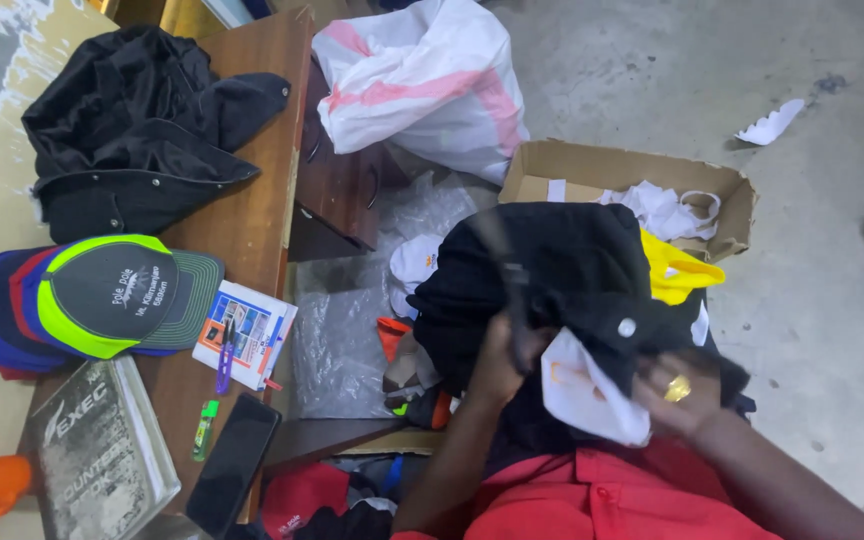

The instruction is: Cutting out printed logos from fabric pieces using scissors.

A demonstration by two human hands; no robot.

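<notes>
Head view. The person is holding a black garment up in front of the chest, bunched so that its snap button and white label are facing the camera. The left hand is closing around a fold of the cloth from beneath, taking its weight; the right hand, wearing a gold ring, is pinching the label's edge against the fabric, apparently keeping it turned outward. A yellow item is hanging behind the garment. On the wooden desk a stack of caps, another black garment, a dark phone and a green lighter are lying apart from the hands. A cardboard box is sitting open on the floor.
</notes>
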